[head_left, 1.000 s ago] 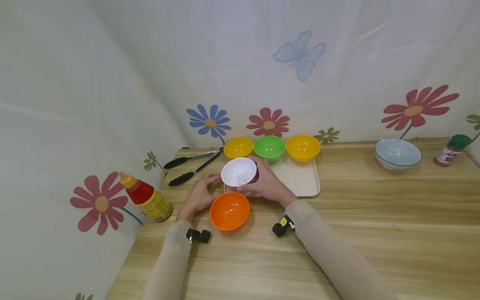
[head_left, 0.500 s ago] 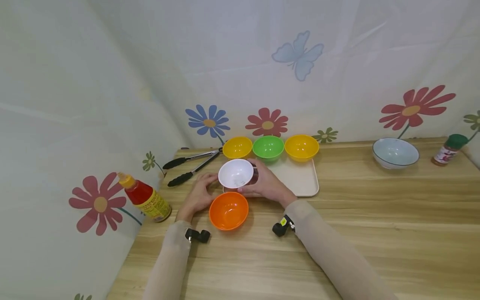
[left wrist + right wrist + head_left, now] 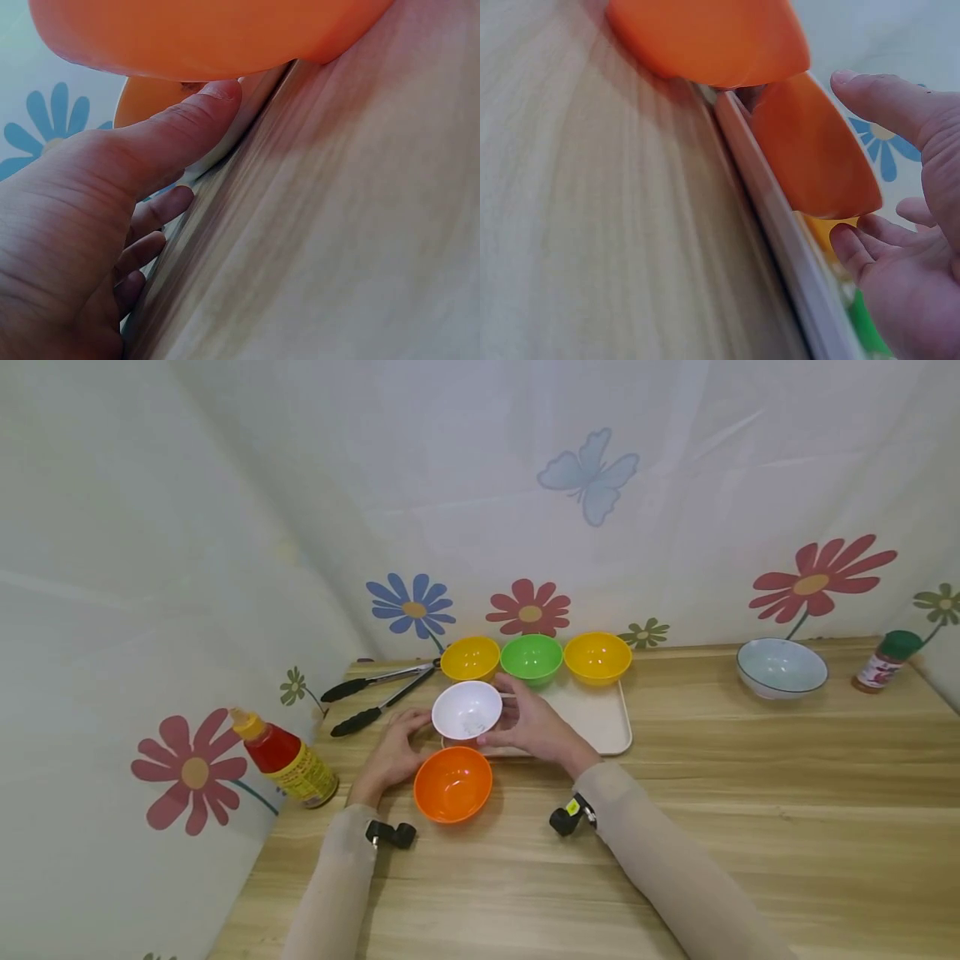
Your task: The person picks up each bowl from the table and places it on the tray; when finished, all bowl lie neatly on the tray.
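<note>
A bowl with a white inside and an orange outside sits at the left end of the cream tray. My right hand is spread around its right side, thumb toward me and fingers behind; a gap shows between palm and bowl. In the right wrist view the thumb stands off the bowl and the fingertips lie close to it. My left hand rests to the left, fingers loose, thumb near the bowls. An all-orange bowl stands on the table in front of the tray, between my wrists.
Along the tray's back are a yellow bowl, a green bowl and another yellow bowl. Black-tipped tongs lie spread at left. A red sauce bottle, a pale blue bowl and a green-capped jar stand farther out.
The white-lined bowl has shifted slightly left, and a gap has opened between it and my right hand. My left hand has hardly moved. The head view has turned slightly.
</note>
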Available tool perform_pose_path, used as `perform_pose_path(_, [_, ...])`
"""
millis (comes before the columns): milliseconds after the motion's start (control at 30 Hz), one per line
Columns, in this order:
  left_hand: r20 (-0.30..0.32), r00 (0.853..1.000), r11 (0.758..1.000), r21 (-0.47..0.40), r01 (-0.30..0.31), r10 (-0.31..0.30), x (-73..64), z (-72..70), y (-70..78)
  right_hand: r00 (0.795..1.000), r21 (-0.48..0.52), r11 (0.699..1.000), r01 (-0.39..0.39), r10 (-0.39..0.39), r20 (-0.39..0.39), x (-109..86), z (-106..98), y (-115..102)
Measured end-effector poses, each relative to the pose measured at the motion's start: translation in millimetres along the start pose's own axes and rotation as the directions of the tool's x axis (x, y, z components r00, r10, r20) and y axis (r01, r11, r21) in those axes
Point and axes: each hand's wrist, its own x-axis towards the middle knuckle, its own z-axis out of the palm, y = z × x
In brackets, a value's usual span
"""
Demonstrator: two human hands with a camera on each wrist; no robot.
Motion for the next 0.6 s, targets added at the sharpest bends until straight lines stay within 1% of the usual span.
perform_pose_path(133, [0.003,1.000,1.000,-0.004,0.005,-0.005,-1.2,0.0,0.2,1.000,-0.011,1.000,0.003,-0.003,-0.009,-3.1,-3,-7])
perform_pose_path(233, [0.003,1.000,1.000,-0.010,0.010,-0.010,-2.0,0.7,-0.5,1.000,-0.033,0.999,-0.009,0.008,-0.015,-6.6,-7,-14])
perform_pose_path(367, [-0.002,1.000,1.000,-0.011,0.007,-0.007,-2.0,1.1,-1.7,0.999,-0.041,0.999,-0.008,0.006,-0.037,-12.1,-16,-26])
perform_pose_path(500, [-0.004,1.000,1.000,-0.009,0.003,-0.003,-1.7,0.0,-1.0,0.997,-0.018,0.999,0.051,-0.052,-0.064,-16.9,-30,-40])
perform_pose_path(600, [0.003,1.000,1.000,-0.008,0.006,-0.006,-1.6,-1.0,0.0,0.988,-0.006,0.993,0.120,-0.120,-0.097,-21.8,-44,-51])
